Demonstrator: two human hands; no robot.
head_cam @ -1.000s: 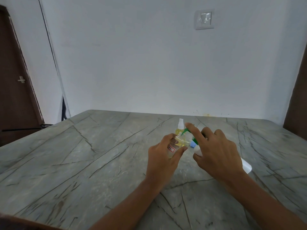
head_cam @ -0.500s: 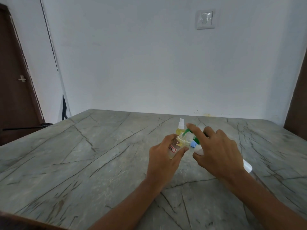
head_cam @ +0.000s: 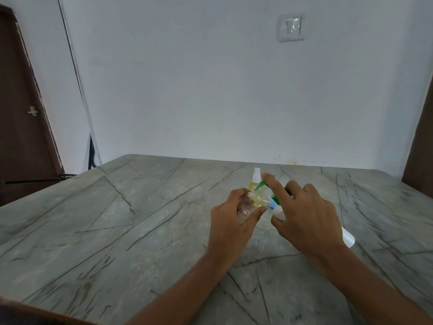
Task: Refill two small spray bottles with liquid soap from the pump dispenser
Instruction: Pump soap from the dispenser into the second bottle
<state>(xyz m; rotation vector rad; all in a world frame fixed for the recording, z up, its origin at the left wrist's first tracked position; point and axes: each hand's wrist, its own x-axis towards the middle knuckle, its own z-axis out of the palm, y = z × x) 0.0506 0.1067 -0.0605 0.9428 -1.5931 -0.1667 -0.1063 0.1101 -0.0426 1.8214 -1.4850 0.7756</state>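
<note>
Table (head_cam: 117, 231): grey stone with dark cracks. Both arms reach out over it.
Left hand (head_cam: 230, 222): its fingers and thumb are wrapped tight round the little clear bottle (head_cam: 244, 211), which has a red-edged label. I cannot tell if the bottle sits on the table.
Right hand (head_cam: 307, 216): it grips the white pump dispenser (head_cam: 278, 213), which leans over. The pointing finger lies straight on top of the pump.
Green spout (head_cam: 260, 184): it points down at the open top of the little clear bottle, very close.
Doing it well: I think the little bottle must be held steady, with the spout right over the hole. Press slowly and softly, or soap may run down the side.
Blue bit (head_cam: 273, 204): small, between the hands. I cannot tell what it is.
Other spray bottle (head_cam: 253, 184): it stands just behind, yellow inside, with its white top on. It looks full to me.
</note>
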